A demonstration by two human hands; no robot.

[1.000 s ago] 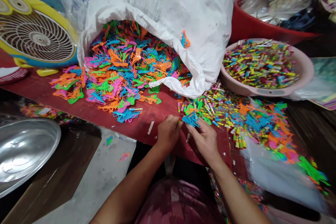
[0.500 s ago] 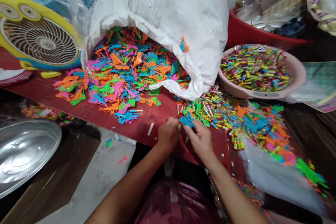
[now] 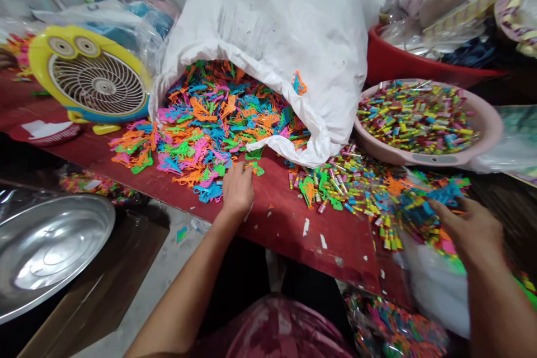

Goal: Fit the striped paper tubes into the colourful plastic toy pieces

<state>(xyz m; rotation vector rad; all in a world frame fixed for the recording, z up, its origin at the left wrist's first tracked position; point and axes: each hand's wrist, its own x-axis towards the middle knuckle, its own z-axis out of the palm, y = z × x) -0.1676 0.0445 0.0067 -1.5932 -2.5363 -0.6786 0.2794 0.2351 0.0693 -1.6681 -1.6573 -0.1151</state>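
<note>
A white woven sack [image 3: 272, 28] lies on its side on the red tabletop [image 3: 319, 240], spilling a heap of flat plastic pieces [image 3: 205, 123] in orange, blue, pink and green. My left hand [image 3: 238, 190] rests at the heap's front edge, with fingertips among the pieces and nothing clearly held. My right hand [image 3: 470, 229] is blurred at the far right, over a mixed spread of small coloured tubes [image 3: 344, 184] and plastic pieces. Its fingers reach beside a blue plastic piece [image 3: 444, 196], and I cannot tell if they hold it.
A pink basin [image 3: 489, 140] full of coloured tubes stands behind the right spread, with a red tub [image 3: 403, 64] beyond it. A yellow cartoon fan [image 3: 98, 86] stands at the left. A steel basin [image 3: 50, 246] sits low at the left, and a clear bag of pieces [image 3: 394, 330] lies below the table edge.
My hands have separated from their pinch over the blue piece. The left has moved left to the heap, the right far right over the spread. The view has shifted.
</note>
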